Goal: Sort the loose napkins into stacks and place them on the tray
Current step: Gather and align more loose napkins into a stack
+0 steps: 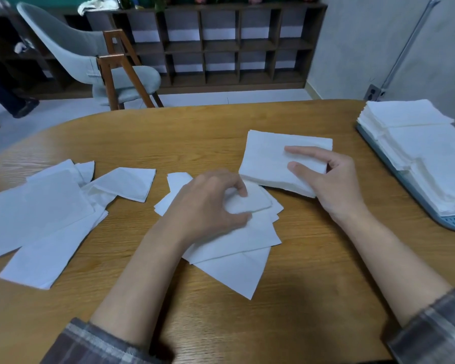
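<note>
A neat stack of white napkins (271,158) lies on the wooden table (313,258) right of centre. My right hand (331,179) holds this stack at its right edge, fingers laid over the top and thumb at the near side. My left hand (208,206) pinches a single napkin (250,200) between thumb and curled fingers, lifting it from a loose pile (237,248) in the middle. More loose napkins (37,214) are spread across the left of the table. A blue-grey tray (431,206) at the right edge carries several finished napkin stacks (431,151).
A grey chair with wooden legs (103,67) stands beyond the table's far edge. Behind it runs a dark cubby shelf (221,46) along the wall. A person's leg and shoe (16,101) show at the far left. Bare table lies in front of my forearms.
</note>
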Demonstrator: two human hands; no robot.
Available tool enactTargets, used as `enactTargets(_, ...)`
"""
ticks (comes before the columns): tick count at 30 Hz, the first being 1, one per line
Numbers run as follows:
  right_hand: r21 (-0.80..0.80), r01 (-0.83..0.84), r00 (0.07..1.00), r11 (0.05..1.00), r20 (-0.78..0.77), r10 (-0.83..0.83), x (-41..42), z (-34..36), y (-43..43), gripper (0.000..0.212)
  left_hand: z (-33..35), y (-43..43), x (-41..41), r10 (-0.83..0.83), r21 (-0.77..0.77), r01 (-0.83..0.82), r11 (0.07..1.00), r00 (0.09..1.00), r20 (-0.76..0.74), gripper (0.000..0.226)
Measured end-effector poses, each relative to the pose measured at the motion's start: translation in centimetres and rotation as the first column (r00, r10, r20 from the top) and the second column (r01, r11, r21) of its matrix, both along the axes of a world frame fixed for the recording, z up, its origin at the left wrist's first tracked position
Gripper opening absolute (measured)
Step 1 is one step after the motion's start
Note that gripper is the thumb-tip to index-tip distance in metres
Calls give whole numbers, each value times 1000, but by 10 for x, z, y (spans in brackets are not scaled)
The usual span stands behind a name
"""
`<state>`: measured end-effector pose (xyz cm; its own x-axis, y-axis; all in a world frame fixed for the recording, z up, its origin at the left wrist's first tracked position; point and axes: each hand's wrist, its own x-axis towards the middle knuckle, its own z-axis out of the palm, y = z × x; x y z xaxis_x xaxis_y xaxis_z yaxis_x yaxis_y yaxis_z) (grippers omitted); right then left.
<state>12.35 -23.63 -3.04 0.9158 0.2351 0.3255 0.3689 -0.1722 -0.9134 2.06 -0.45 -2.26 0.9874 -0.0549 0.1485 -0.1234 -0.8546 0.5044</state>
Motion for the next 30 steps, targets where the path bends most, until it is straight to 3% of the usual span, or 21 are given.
enactTargets(4, -11, -2, 1000, 1000, -2, 2, 0, 1, 1, 26, -2, 3, 0, 7, -120, 1, 993, 998, 64, 8)
enactTargets(16, -26, -52, 999, 998, -11, 52, -1, 4, 0, 26, 7, -1, 0, 158, -354, -165, 921, 986, -50, 16)
enactTargets(19, -38, -87, 996, 995, -1, 87, -2, 4, 0, 25, 11, -2, -2, 155, -364, -141, 921, 988, 10, 17)
enactTargets(22, -71, -138, 990, 988, 16, 140, -2, 5, -1, 26, 15, -5, -5, 71, -397, -17, 918, 990, 122, 16)
enactTargets(26, -20, -362, 930, 932, -68, 360, -9, 11, -1, 46, 17, -8, -3, 39, -401, 77, 913, 961, 275, 14)
enactTargets(28, 63, -442, 887, 895, -119, 447, -14, 10, 1, 39, 15, -12, -2, 59, -413, 81, 907, 946, 317, 14)
enactTargets(30, 58, -377, 920, 925, -90, 381, -18, 8, 7, 29, 13, -14, -2, 90, -433, 68, 899, 938, 334, 14)
